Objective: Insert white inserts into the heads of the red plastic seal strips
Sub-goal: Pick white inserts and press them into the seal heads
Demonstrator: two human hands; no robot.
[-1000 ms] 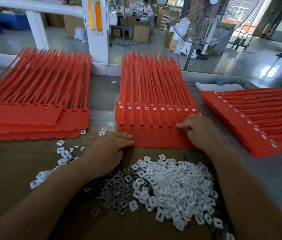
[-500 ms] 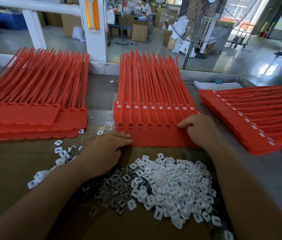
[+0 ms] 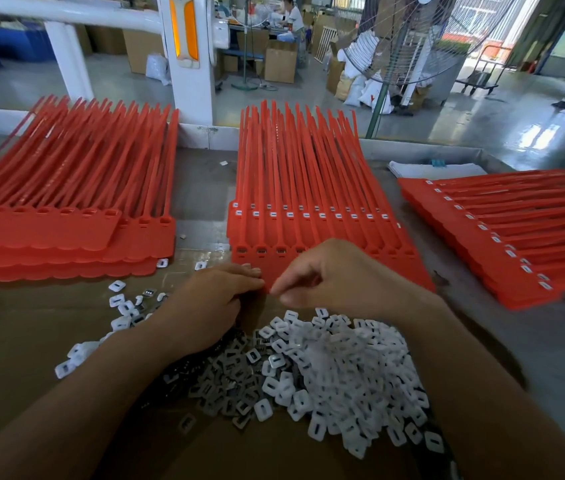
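Where the red strips lie: three stacks sit on the counter point(image 3: 533, 358). The left stack point(image 3: 66, 209) and the middle stack point(image 3: 308, 188) point their tails at the far edge. The right stack point(image 3: 502, 233) lies turned sideways by the right edge.
Heads: on the middle stack the further rows show white in their heads, while the front row's left heads point(image 3: 260, 251) show dark slots.
White inserts point(image 3: 350, 368): heaped on the cardboard point(image 3: 14, 341) at the near edge, just before the middle stack, between the two forearms.
Around: grey metal pieces point(image 3: 218, 386) touch the heap's left side. Loose inserts point(image 3: 121, 308) lie scattered left of the left wrist. A white post point(image 3: 187, 46) and a fan point(image 3: 409, 39) stand beyond the far edge.
In the way: the right hand point(image 3: 339, 278) covers the middle of the front row of heads.
Left hand point(image 3: 215, 306): palm down, fingers curled, tips on the middle stack's near edge; whether it grips anything cannot be told.
Right hand: raised over that edge, fingers curled, forefinger and thumb drawn close, almost meeting the left fingertips; whether they pinch anything cannot be told.
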